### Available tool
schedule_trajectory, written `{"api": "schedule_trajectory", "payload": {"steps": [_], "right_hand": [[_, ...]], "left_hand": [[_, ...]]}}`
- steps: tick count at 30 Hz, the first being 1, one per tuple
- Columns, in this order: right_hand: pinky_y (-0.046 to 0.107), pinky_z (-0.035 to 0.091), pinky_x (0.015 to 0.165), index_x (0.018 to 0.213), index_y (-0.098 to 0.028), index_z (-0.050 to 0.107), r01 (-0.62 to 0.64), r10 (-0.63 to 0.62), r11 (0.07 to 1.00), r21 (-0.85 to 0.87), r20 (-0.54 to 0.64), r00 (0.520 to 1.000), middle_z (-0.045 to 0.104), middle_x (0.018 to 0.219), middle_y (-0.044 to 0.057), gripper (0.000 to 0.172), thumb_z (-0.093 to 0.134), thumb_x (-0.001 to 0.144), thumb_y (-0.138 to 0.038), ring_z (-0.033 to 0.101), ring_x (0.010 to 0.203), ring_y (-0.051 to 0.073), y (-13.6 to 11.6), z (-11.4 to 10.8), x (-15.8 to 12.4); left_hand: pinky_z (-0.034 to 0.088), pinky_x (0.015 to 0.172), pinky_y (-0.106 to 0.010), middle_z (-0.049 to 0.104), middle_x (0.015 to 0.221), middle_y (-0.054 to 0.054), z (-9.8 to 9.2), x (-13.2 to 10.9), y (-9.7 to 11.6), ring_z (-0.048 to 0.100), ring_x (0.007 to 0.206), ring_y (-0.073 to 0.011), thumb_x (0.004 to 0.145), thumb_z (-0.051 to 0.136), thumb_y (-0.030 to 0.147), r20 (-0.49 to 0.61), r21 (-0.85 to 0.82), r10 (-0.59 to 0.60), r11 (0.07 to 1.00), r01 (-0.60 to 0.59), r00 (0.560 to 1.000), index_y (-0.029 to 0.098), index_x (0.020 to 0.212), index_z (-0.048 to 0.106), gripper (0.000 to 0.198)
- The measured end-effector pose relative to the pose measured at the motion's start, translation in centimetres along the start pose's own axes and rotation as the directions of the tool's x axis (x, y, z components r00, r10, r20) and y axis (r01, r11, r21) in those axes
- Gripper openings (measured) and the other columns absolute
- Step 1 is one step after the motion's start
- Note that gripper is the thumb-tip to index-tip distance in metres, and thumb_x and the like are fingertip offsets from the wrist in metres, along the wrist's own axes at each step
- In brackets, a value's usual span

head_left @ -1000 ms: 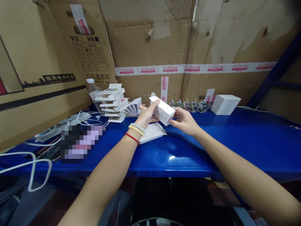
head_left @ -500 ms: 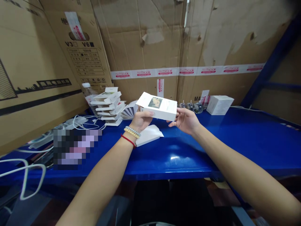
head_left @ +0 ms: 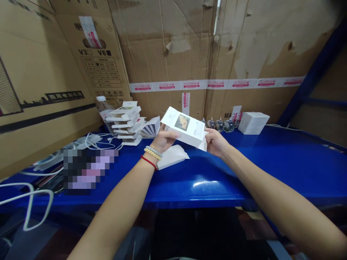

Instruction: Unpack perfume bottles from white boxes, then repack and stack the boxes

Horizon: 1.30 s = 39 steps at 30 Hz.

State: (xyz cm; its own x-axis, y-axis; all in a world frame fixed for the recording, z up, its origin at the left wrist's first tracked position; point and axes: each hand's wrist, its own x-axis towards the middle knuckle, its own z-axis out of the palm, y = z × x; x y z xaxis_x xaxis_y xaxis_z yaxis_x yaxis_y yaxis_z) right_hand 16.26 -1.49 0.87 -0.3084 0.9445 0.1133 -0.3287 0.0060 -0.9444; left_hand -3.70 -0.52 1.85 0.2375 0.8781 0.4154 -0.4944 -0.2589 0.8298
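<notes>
A small white carton [head_left: 195, 125] with a flower picture on its upper face is held up above the blue table [head_left: 271, 166]. My left hand [head_left: 166, 140] is closed around its left end, thumb along the near edge. At the right end, my right hand [head_left: 215, 141] has its fingers closed on an end flap, which sticks out from the carton. Beneath my left hand another white carton [head_left: 175, 157] lies on the table. What is inside the held carton is hidden.
A stack of white cartons [head_left: 126, 124] stands at the left beside a plastic bottle [head_left: 102, 104] and fanned cards [head_left: 151, 127]. Several clear round ornaments [head_left: 219, 125] and a white box [head_left: 253, 123] line the back. White cables [head_left: 29, 198] lie at left; cardboard walls [head_left: 168, 65] rise behind.
The carton's right end has tipped down slightly. At that end a flap now sticks out, pinched by my right hand, whose fingers were more spread before.
</notes>
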Motion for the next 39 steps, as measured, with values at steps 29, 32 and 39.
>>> {"api": "schedule_trajectory", "payload": {"steps": [29, 32, 39], "right_hand": [[0.045, 0.049, 0.093, 0.126, -0.023, 0.046, 0.359, -0.471, 0.602, -0.713, 0.046, 0.881, 0.061, 0.12, 0.01, 0.07, 0.075, 0.064, -0.034, 0.059, 0.107, 0.028, 1.6, 0.8, 0.1], [0.047, 0.046, 0.097, 0.134, -0.021, 0.04, 0.437, -0.572, 0.458, -0.774, 0.12, 0.811, 0.056, 0.129, 0.015, 0.08, 0.076, 0.065, -0.04, 0.056, 0.114, 0.032, 1.9, 0.8, 0.0], [0.051, 0.052, 0.084, 0.151, -0.019, 0.02, 0.347, -0.48, 0.47, -0.811, 0.095, 0.872, 0.048, 0.134, 0.02, 0.093, 0.067, 0.075, -0.046, 0.059, 0.099, 0.029, 1.7, 0.0, 0.0]], "left_hand": [[0.049, 0.083, -0.039, 0.068, 0.1, -0.012, 2.7, -0.1, -2.4, 0.065, 0.094, -0.0277, 0.058, 0.087, 0.043, -0.277, 0.528, 0.094, 0.846, 0.069, 0.956, 0.018, 0.101, 0.057, 0.057], [0.049, 0.083, -0.041, 0.07, 0.095, -0.011, 3.2, -0.3, -2.6, 0.066, 0.092, -0.0304, 0.06, 0.085, 0.033, -0.278, 0.594, 0.113, 0.801, 0.078, 0.954, 0.019, 0.1, 0.059, 0.049], [0.048, 0.089, -0.034, 0.066, 0.103, -0.007, -2.7, 2.6, 5.9, 0.063, 0.102, -0.0241, 0.07, 0.076, 0.028, -0.453, 0.613, 0.455, 0.783, -0.102, 0.767, 0.02, 0.107, 0.052, 0.045]]}}
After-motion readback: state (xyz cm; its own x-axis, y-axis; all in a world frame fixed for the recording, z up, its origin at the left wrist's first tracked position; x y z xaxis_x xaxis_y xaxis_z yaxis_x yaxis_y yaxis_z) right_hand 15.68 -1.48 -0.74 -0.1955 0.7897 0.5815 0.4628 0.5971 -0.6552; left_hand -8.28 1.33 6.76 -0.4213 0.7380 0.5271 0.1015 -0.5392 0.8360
